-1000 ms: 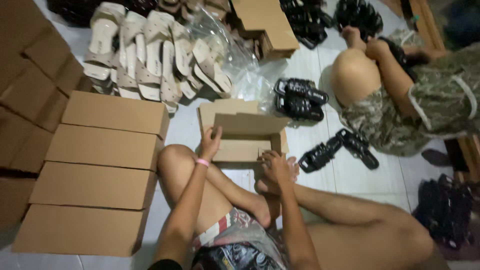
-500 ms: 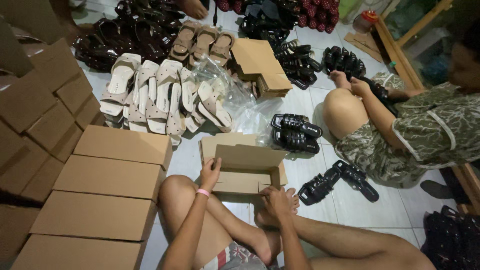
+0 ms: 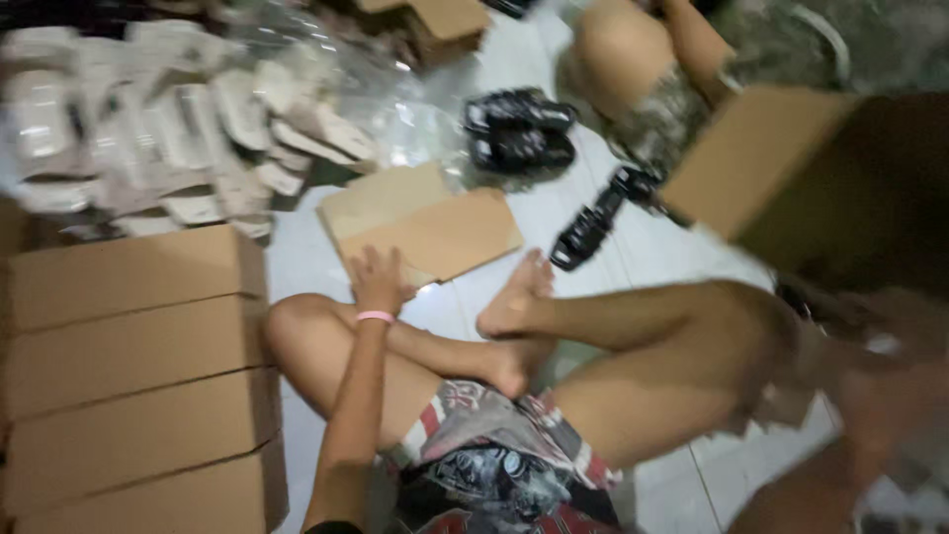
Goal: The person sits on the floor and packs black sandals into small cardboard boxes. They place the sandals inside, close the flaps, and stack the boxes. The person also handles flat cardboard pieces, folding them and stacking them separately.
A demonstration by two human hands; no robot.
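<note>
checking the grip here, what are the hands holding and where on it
The left hand rests on the near edge of the flat cardboard box on the floor. The right hand, blurred, seems to lift another brown box from below; the exact hold cannot be told.

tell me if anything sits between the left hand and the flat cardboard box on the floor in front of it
Nothing visible does. The left hand already rests at the near edge of the flat cardboard box. The black sandals lie off to its right, clear of both.

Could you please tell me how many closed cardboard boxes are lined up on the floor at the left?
4 boxes, in a row from far through second and third to nearest; more may be hidden off-frame.
</note>
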